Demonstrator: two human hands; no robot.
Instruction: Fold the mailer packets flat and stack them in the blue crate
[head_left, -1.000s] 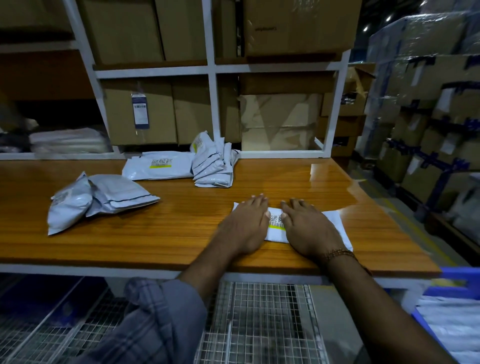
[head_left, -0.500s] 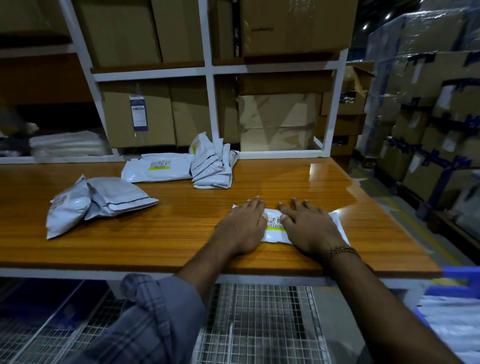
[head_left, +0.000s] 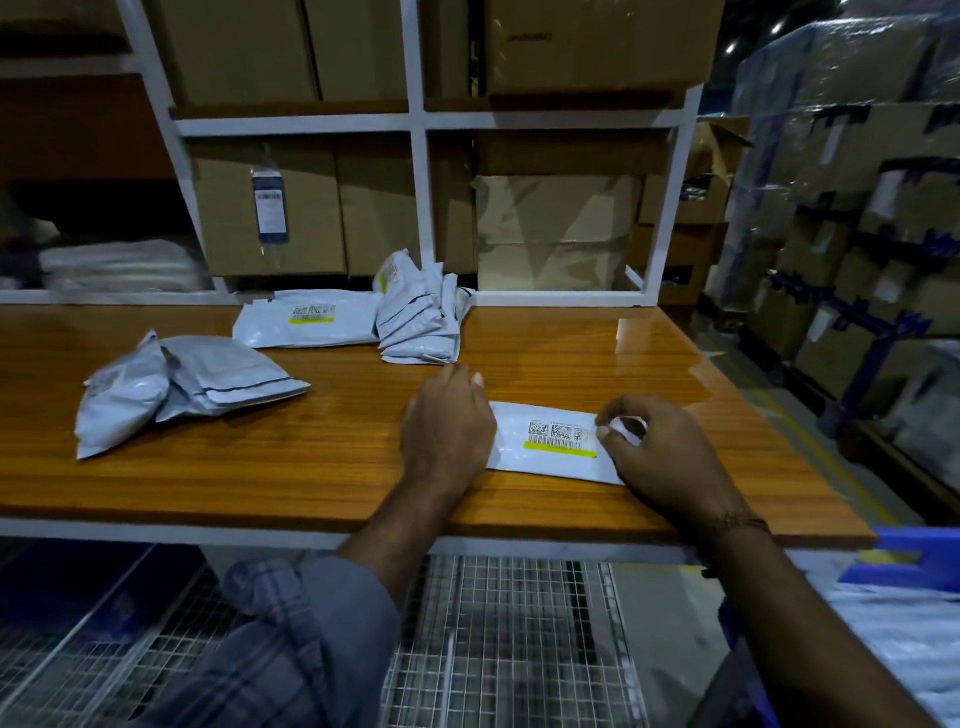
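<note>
A white mailer packet with a barcode label and yellow stripe lies flat near the front of the wooden table. My left hand covers its left end, fingers curled down over the edge. My right hand pinches the packet's right end, lifting a white flap between thumb and fingers. Two puffy grey packets lie at the left. A flat packet and a leaning bundle of packets sit at the back. The blue crate stands at lower right with white packets inside.
White shelving with cardboard boxes rises behind the table. Wrapped cartons are stacked at the right across an aisle. A wire mesh shelf lies under the table.
Both hands were pressing flat on the packet, side by side. They have moved apart to its ends, uncovering the label, and the right hand has picked up the right flap.
</note>
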